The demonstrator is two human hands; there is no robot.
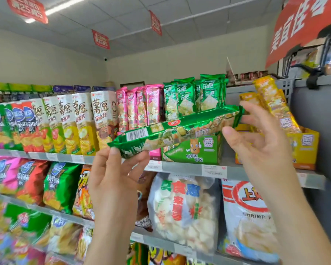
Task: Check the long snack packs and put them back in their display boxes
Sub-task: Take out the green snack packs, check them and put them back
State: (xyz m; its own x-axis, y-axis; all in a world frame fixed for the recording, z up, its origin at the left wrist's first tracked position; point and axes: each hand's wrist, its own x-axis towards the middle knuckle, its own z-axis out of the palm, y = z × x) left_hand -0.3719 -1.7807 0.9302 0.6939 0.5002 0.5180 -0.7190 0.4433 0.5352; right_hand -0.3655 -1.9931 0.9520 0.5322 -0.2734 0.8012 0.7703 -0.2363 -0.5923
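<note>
Here the checking step is in hand. The long green snack pack is held crosswise in front of the top shelf, at the middle of the view, its length running from 8 o'clock up to 2 o'clock, with the barcode turned toward the camera near the lower end. The left hand pinches that lower end between thumb and fingertips. The right hand takes the upper end, thumb under the pack and forefinger over its crimped tip, the other fingers loosely spread behind it. So both hands have hold of the one pack, and neither carries anything else.

Its home seems to be the green display box, just behind the pack at 5 o'clock from its middle, on the top shelf. Upright green packs of the same kind stand in that box at 12 o'clock. Pink packs stand at 10 o'clock, and a yellow display box with leaning yellow packs sits at 3 o'clock.

The pack is not yet returned. The next move likely calls for swinging it upright and sliding it down among the green ones, without nudging the leaning yellow packs nearby.
</note>
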